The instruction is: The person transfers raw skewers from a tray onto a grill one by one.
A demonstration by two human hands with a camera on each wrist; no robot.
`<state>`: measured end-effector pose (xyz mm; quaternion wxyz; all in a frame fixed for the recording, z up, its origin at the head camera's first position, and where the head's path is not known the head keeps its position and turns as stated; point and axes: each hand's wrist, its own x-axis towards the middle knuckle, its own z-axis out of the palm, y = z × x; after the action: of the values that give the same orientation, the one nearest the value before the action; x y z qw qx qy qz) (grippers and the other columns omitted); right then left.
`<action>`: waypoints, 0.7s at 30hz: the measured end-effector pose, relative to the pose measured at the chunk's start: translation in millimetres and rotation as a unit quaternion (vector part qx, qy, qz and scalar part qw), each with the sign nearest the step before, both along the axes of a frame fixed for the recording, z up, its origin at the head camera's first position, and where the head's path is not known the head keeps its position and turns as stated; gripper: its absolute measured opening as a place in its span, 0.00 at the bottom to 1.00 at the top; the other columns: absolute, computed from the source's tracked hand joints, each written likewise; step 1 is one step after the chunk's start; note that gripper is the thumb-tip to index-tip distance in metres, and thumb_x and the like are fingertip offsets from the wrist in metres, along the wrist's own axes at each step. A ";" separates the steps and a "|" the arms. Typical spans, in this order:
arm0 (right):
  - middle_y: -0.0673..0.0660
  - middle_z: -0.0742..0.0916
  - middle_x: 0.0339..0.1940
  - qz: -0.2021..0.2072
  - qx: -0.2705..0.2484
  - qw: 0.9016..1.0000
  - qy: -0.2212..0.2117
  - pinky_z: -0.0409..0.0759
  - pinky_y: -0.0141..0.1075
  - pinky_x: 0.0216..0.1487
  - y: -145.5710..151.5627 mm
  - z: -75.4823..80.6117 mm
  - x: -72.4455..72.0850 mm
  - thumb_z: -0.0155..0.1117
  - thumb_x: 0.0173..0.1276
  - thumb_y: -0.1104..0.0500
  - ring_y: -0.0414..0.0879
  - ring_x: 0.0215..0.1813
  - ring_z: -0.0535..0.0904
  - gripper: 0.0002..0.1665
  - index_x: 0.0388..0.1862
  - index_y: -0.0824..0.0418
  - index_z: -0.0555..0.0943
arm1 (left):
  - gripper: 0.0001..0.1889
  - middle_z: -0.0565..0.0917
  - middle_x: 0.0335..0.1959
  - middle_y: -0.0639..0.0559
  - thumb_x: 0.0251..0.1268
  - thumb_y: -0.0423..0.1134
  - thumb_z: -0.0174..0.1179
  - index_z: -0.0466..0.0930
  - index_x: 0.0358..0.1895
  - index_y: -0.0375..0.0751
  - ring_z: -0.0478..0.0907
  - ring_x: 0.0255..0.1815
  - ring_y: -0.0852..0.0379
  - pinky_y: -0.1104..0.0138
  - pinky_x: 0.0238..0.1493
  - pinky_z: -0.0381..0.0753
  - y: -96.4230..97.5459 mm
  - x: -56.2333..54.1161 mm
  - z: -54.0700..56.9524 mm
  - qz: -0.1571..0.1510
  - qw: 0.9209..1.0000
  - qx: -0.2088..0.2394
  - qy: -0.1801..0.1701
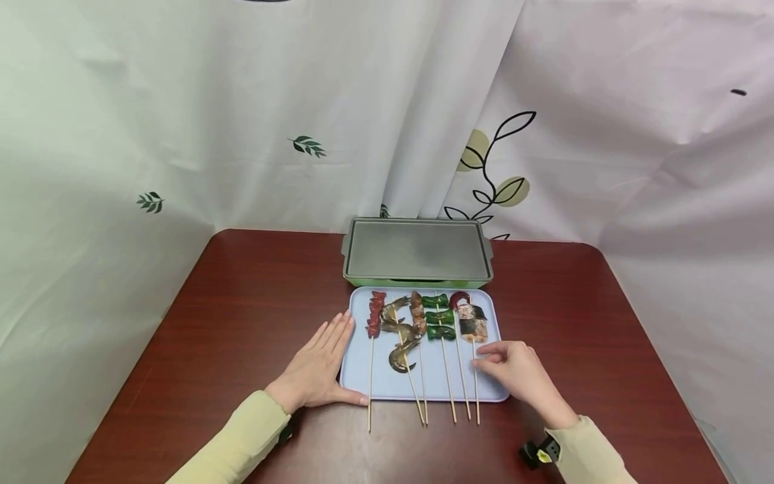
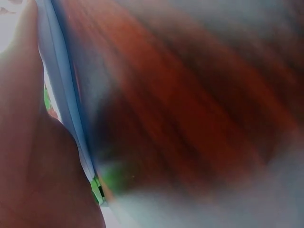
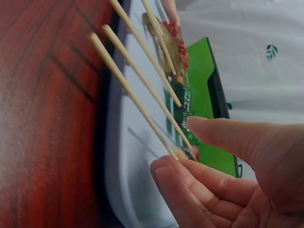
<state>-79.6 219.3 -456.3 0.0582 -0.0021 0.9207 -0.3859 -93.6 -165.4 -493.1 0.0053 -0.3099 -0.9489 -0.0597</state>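
On a pale blue tray (image 1: 390,390) several food skewers lie side by side, sticks reaching over the front edge. My left hand (image 1: 320,370) lies along the tray's left side, fingers straight, with the thumb at the front edge beside the stick of the red-piece skewer (image 1: 375,316). The right hand (image 1: 517,368) is at the rightmost skewer (image 1: 474,319), which bears a pale chunk with dark bands. In the right wrist view its fingertips (image 3: 166,173) are right at the stick, with the thumb apart from them. Between lie skewers of green pieces (image 1: 440,317) and brown, curled pieces (image 1: 402,359).
Directly behind the tray stands a rectangular grill (image 1: 420,249) with a grey flat top and green sides. The reddish-brown table (image 1: 266,289) extends to both sides. Behind it hangs a white curtain (image 1: 242,101) with leaf prints.
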 end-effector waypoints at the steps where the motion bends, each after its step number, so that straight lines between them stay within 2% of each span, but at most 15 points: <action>1: 0.47 0.88 0.24 -0.001 0.000 1.000 -0.004 0.77 0.32 0.30 -1.0 -0.8 -0.2 0.81 0.57 0.57 0.40 0.29 0.83 0.14 0.40 0.64 0.90 | 0.74 0.50 0.81 0.33 0.44 0.88 0.52 0.50 0.79 0.25 0.47 0.81 0.40 0.51 0.78 0.51 -0.2 -0.1 0.1 0.001 1.000 -0.004 -0.002; 7: 0.47 0.86 0.19 -0.016 -0.013 0.999 -0.030 0.74 0.33 0.29 -4.9 -4.2 -0.4 0.80 0.57 0.59 0.40 0.25 0.81 0.13 0.40 0.64 0.89 | 0.74 0.50 0.81 0.33 0.44 0.89 0.50 0.50 0.79 0.26 0.47 0.81 0.40 0.51 0.78 0.52 -0.2 -0.7 0.9 -0.001 1.000 -0.006 -0.001; 15: 0.49 0.86 0.18 -0.020 -0.047 0.997 -0.059 0.76 0.31 0.37 -6.5 -8.2 1.6 0.77 0.59 0.63 0.43 0.22 0.83 0.13 0.42 0.67 0.87 | 0.74 0.51 0.80 0.32 0.44 0.88 0.51 0.51 0.79 0.25 0.49 0.81 0.40 0.50 0.77 0.53 0.6 -0.5 1.4 0.000 1.000 0.002 0.000; 21: 0.54 0.86 0.20 -0.044 -0.094 0.992 -0.073 0.79 0.32 0.27 -4.6 -11.3 4.0 0.74 0.61 0.67 0.46 0.22 0.83 0.15 0.46 0.72 0.85 | 0.74 0.50 0.81 0.33 0.43 0.89 0.49 0.49 0.79 0.26 0.46 0.81 0.40 0.51 0.78 0.51 1.1 -1.0 3.2 0.004 1.000 -0.008 -0.013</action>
<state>-75.7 214.7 -467.6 0.1082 0.0612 0.8730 -0.4717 -94.6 -164.3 -489.9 -0.0096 -0.3051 -0.9506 -0.0560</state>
